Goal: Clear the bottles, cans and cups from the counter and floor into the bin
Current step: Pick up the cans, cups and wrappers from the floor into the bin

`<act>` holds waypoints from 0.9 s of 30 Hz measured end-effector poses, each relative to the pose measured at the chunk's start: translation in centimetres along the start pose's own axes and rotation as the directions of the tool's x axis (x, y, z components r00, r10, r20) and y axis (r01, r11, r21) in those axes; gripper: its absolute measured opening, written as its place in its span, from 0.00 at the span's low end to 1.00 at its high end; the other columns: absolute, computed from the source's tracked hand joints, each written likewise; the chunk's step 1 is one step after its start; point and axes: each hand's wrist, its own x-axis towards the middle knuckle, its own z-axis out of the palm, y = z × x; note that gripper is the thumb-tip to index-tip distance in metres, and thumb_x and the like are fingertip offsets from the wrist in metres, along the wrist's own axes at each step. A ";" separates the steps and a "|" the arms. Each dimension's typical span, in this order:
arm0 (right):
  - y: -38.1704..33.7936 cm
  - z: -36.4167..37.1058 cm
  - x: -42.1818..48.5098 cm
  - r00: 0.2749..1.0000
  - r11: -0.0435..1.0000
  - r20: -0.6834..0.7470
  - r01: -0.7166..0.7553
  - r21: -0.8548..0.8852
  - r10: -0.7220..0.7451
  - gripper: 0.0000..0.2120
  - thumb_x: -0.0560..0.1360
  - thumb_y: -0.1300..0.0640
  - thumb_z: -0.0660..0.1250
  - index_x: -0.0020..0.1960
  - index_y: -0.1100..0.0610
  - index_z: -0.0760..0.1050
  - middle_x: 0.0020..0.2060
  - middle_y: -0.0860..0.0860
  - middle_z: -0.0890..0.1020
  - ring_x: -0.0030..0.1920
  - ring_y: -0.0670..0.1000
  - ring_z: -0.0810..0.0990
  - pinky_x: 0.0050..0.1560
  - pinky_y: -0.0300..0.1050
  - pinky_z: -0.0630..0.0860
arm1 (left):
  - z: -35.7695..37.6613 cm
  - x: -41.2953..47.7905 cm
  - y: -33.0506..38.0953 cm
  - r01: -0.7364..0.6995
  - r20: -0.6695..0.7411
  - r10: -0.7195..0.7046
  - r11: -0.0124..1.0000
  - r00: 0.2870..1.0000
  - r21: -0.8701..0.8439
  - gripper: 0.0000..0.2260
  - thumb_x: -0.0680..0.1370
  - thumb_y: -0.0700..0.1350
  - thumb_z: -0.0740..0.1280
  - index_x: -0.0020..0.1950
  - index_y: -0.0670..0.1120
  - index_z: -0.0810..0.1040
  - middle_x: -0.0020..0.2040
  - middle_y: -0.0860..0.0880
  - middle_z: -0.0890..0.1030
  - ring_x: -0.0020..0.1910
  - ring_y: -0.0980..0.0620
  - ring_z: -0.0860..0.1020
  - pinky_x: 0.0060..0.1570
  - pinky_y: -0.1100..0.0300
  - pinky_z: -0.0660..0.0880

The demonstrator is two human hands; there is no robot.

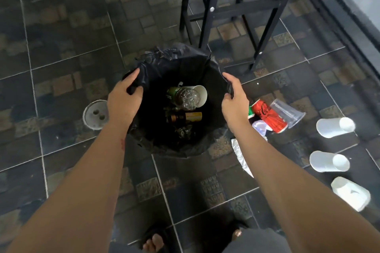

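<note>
Bin bag [174,63] gripped on both sides
Rim is pinched by the left hand [123,98] and right hand [234,102]; a bottle [188,96] is seen inside, red can [269,117] and white cups [335,127] lying just beside it.

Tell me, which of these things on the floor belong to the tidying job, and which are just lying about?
Part of the job:
black-lined bin
plastic bottle and brown bottle, already inside it
red can
clear cup
far white cup
middle white cup
crushed white cup

Just lying about:
floor drain
black metal frame
crumpled white paper
</note>
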 end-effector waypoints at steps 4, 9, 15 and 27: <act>0.2 2.2 1.8 0.997 0.997 -0.034 0.076 0.020 -0.075 0.32 0.75 0.70 0.54 0.69 0.40 0.70 0.60 0.44 0.79 0.50 0.49 0.78 0.50 0.41 0.73 | -0.2 2.5 -0.6 -0.020 -0.035 0.022 0.999 0.999 0.050 0.20 0.79 0.50 0.66 0.70 0.64 0.72 0.69 0.53 0.76 0.67 0.50 0.74 0.61 0.65 0.65; 0.4 4.1 2.4 0.980 0.984 -0.105 0.173 0.030 -0.169 0.32 0.76 0.71 0.53 0.73 0.46 0.67 0.71 0.47 0.72 0.69 0.48 0.70 0.61 0.37 0.66 | -0.4 4.1 -1.3 -0.114 -0.016 0.120 0.972 0.993 0.207 0.21 0.79 0.54 0.65 0.72 0.65 0.69 0.74 0.47 0.69 0.71 0.45 0.70 0.67 0.52 0.68; 0.1 4.9 2.6 0.980 0.987 -0.120 0.161 0.008 -0.159 0.30 0.79 0.69 0.52 0.76 0.47 0.63 0.76 0.47 0.64 0.74 0.48 0.64 0.64 0.38 0.63 | 0.2 4.2 -1.3 -0.222 0.054 0.237 0.775 0.970 0.592 0.26 0.81 0.59 0.60 0.78 0.58 0.59 0.81 0.46 0.42 0.80 0.42 0.45 0.75 0.38 0.50; 1.9 3.4 0.8 0.964 0.974 0.134 0.225 0.036 -0.228 0.26 0.84 0.48 0.51 0.80 0.47 0.50 0.79 0.45 0.56 0.77 0.46 0.53 0.69 0.42 0.54 | 6.1 -3.6 3.5 -0.346 0.143 0.317 0.802 0.937 0.487 0.26 0.84 0.57 0.49 0.81 0.49 0.54 0.81 0.46 0.51 0.80 0.43 0.45 0.76 0.41 0.44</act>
